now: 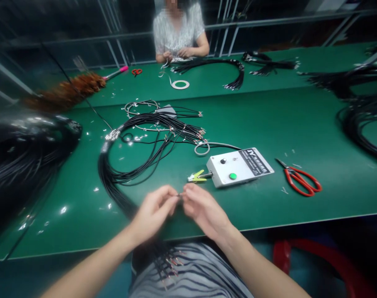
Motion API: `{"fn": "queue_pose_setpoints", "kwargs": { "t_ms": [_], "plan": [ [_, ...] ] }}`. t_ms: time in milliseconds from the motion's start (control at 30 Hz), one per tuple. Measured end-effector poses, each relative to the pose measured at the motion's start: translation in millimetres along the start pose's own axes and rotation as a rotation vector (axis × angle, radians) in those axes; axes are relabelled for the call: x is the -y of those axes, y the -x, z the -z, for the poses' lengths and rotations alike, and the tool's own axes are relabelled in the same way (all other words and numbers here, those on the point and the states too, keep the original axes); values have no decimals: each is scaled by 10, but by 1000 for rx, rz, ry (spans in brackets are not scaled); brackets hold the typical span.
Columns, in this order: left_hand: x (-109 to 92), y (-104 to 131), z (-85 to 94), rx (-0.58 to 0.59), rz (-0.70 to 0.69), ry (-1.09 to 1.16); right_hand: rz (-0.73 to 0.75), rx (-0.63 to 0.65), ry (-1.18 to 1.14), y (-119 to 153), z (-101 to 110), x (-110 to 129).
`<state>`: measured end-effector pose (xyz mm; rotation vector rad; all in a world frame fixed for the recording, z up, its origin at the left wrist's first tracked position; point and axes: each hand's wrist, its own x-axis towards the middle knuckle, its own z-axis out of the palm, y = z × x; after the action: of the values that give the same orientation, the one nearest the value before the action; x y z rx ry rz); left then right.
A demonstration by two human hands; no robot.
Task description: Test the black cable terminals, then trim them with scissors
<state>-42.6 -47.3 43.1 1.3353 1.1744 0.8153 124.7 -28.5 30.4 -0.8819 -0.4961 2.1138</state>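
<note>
My left hand (pixel 155 209) pinches a thin dark cable end (pixel 180 195) between thumb and fingers. Opposite it, the fingertips of my right hand (pixel 204 209) close on the same small end; its detail is blurred. A thick bundle of black cables (pixel 106 165) curves over the bench, passes under my left forearm and ends in my lap, where stripped wire ends (pixel 172 265) show. Just beyond my fingers lies a yellow-green clip (pixel 197 176) attached to a white control box (pixel 238 167) with a green button and a black knob.
Red-handled scissors (pixel 302 180) lie right of the box. Across the green bench (pixel 269 120), a person (pixel 180 35) handles white tape near a tape roll (pixel 180 85). More black cables (pixel 365 124) lie at right, a plastic-covered heap (pixel 27 165) at left, and a brown duster (pixel 70 89) behind.
</note>
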Motion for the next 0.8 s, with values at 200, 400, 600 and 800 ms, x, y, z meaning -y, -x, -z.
{"fn": "queue_pose_setpoints", "kwargs": {
  "t_ms": [200,400,600,800],
  "plan": [
    [55,-1,-41,-55,14,48,63,-71,-63,34,52,-194],
    [65,7,-55,-55,10,15,159,-74,85,62,78,-134],
    [66,34,-49,-45,12,-18,238,-157,243,28,42,-170],
    [101,64,-38,-4,41,-46,363,-228,342,-39,47,-204]
  ]
}}
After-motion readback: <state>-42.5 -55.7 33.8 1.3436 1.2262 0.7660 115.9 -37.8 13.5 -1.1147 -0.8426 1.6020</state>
